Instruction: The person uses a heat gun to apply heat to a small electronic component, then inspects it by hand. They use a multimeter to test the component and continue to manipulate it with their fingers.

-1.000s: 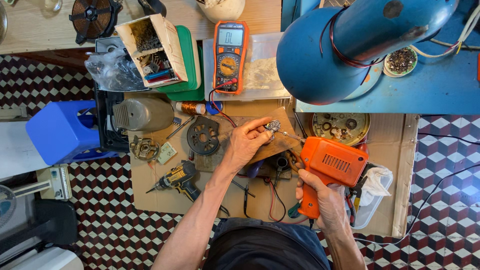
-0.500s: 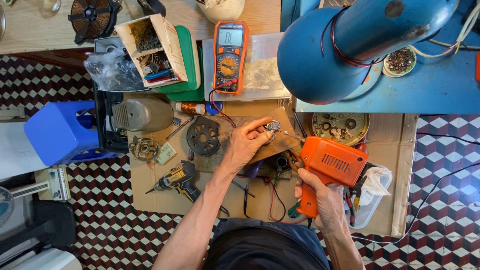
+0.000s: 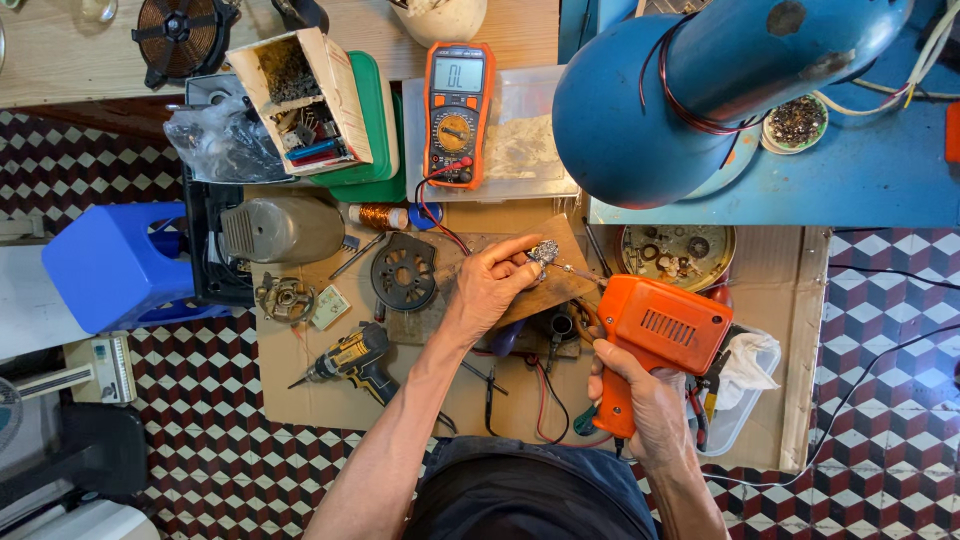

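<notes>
L hand (image 3: 492,285) fingers pinched on small metal part (image 3: 546,251), R hand (image 3: 640,400) fingers wrapped round orange soldering gun (image 3: 660,330)

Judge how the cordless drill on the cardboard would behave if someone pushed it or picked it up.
The drill lies on its side on the cardboard, so a push would probably slide or pivot it, not roll it. The battery block at its base likely makes it heavy at the handle end. Its rigid body should lift without flexing.

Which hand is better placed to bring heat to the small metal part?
Right: the right hand grips the orange soldering gun, its tip toward the small metal part that the left hand pinches.
</notes>
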